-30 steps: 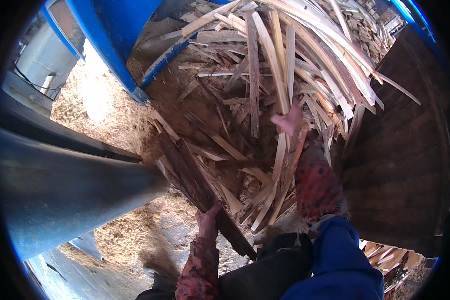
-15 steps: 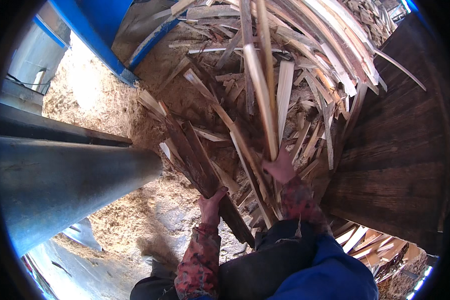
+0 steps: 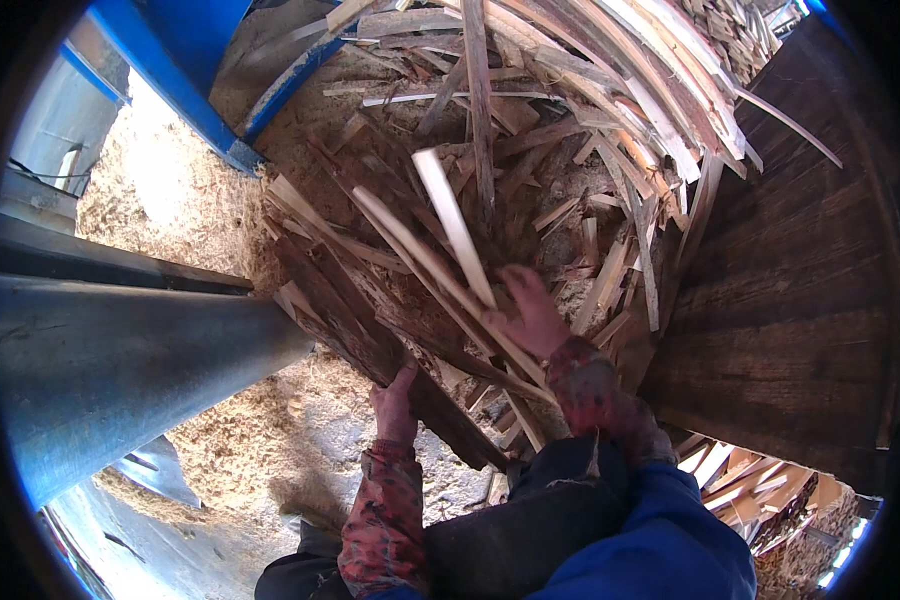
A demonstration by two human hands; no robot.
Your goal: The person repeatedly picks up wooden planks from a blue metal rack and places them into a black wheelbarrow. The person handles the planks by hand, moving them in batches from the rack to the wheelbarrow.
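Sawdust [image 3: 230,430] covers the ground on your side of the pipe [image 3: 150,330] and beyond it. Your left hand [image 3: 395,410], right of the pipe, is closed around the near edge of the slab [image 3: 355,325], thumb on top. That slab slants across just right of the pipe's end, its far end up and to the left. Judging by its bulk, it is stiff and fairly heavy, hard to break, rough enough not to slip, though loose bark could flake off. One hand near the middle balances it; a second, farther along the edge, would steady it. It looks dark brown, long and coarse, with a ragged edge. Farther right of the pipe, your right hand [image 3: 532,318] has its fingers spread beside the pale strips [image 3: 455,230]; whether it touches one, you cannot tell. These look thin, light and springy, liable to snap or splinter, best taken mid-length. Well beyond the pipe, to the right, lies a pile [image 3: 620,70] of more wood.
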